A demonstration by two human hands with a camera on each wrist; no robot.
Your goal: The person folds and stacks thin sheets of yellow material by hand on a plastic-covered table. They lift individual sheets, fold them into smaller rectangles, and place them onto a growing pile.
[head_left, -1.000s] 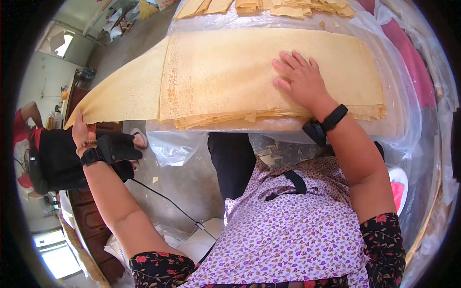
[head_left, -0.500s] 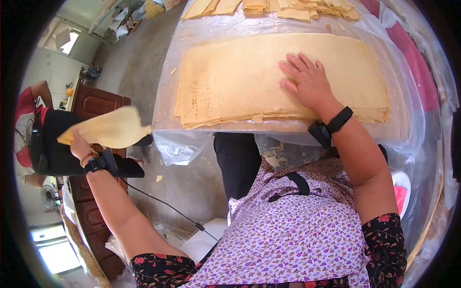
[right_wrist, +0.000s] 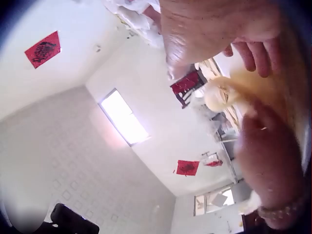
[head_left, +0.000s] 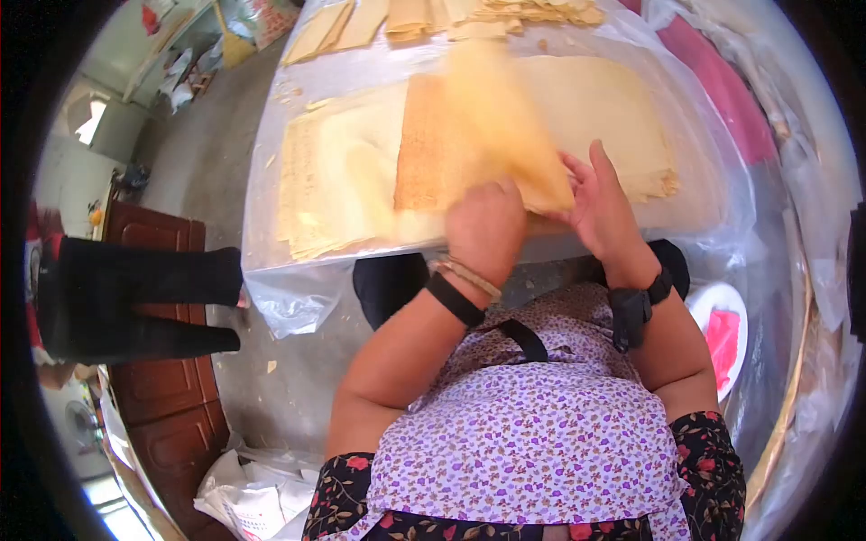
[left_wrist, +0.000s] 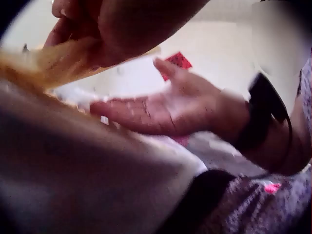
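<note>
In the head view my left hand (head_left: 487, 231) grips the near edge of a thin yellow sheet (head_left: 492, 117), which is blurred and folded over the middle of the stack (head_left: 595, 99). The left wrist view shows the left hand (left_wrist: 117, 29) with fingers curled round the sheet (left_wrist: 73, 58). My right hand (head_left: 600, 203) is just right of it, palm turned inward, thumb up and fingers straight, by the sheet's near corner. Whether its fingertips touch the sheet is hard to tell. The right wrist view has both the right hand (right_wrist: 219, 24) and the left hand (right_wrist: 270, 156).
Folded yellow pieces (head_left: 410, 18) lie along the table's far side. Clear plastic (head_left: 298, 302) hangs over the near left corner. On the left a person in black trousers (head_left: 144, 298) stands by a brown cabinet (head_left: 162, 379). A white basin (head_left: 741, 316) is at the right.
My left hand has come from the far left to the middle of the stack, bringing the sheet, which is now folded over it. The right hand has lifted from lying flat and turned palm inward.
</note>
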